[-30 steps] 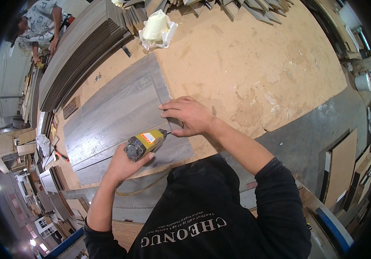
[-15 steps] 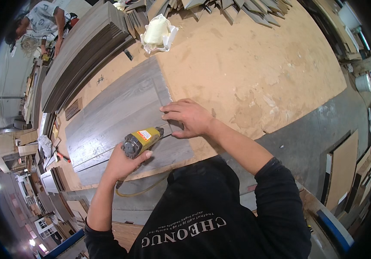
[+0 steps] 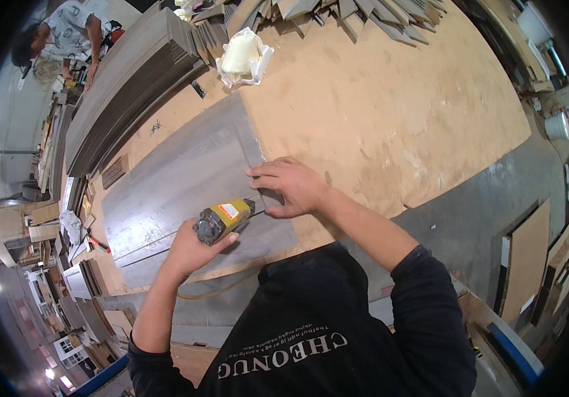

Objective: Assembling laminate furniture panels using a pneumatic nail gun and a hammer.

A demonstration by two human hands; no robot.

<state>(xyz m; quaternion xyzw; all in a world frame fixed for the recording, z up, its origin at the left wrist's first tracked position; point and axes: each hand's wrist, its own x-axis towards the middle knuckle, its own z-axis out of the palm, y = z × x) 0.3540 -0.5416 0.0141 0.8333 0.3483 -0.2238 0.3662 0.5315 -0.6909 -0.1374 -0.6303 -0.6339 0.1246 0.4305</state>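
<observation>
My left hand (image 3: 195, 249) is wrapped round a yellow and black air nailer (image 3: 226, 218), its nose pointing right at the panel near my right hand. Below it lies a grey wood-grain panel (image 3: 172, 178), flat on the worktable, with a dark seam running across its near part. A narrow grey wooden strip (image 3: 246, 142) lies along the panel's right edge. At the near end of that strip my right hand (image 3: 297, 186) has its fingers and thumb closed over it, just right of the nailer's nose. Its palm covers part of the panel's edge.
Stacked grey boards (image 3: 135, 79) stand at the left back of the tan worktable (image 3: 390, 132). White foam-like wrapping (image 3: 242, 58) and a heap of grey strips (image 3: 357, 16) lie at the back. An air hose (image 3: 215, 291) hangs at the near edge. Another person (image 3: 69, 36) works at far left.
The nailer and my left hand have shifted slightly to the right, closer to the strip. My right hand stays in nearly the same place. The view has tilted a little.
</observation>
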